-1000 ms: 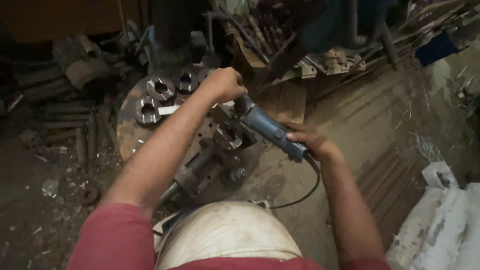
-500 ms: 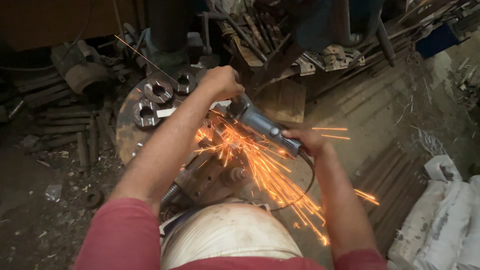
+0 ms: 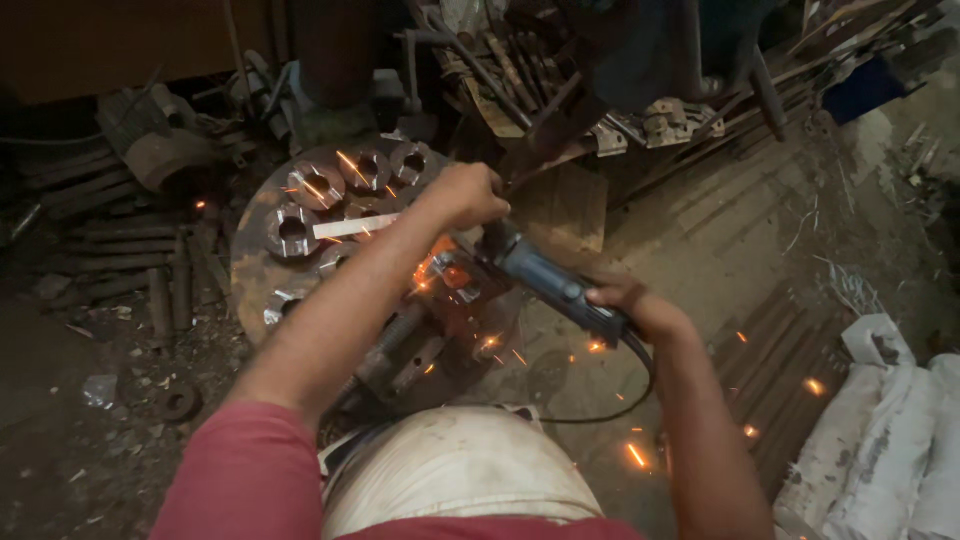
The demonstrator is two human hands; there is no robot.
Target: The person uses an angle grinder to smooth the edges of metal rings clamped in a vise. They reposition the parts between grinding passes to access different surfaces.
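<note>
Lowest in the frame I see one white rounded drum (image 3: 460,470), cut off at the bottom edge. Above it my two hands are apart on one blue grinder (image 3: 555,285) in the middle. My right hand (image 3: 635,305) is wrapped tight around its back end, and my left hand (image 3: 470,195) is closed over its front. The wheel is hidden behind my left arm. Orange sparks (image 3: 445,275) fly there. Farther up left lies one round metal plate (image 3: 255,270) with about six metal rings (image 3: 292,230). The scrap pile (image 3: 560,90) at the top is too dark to count.
</note>
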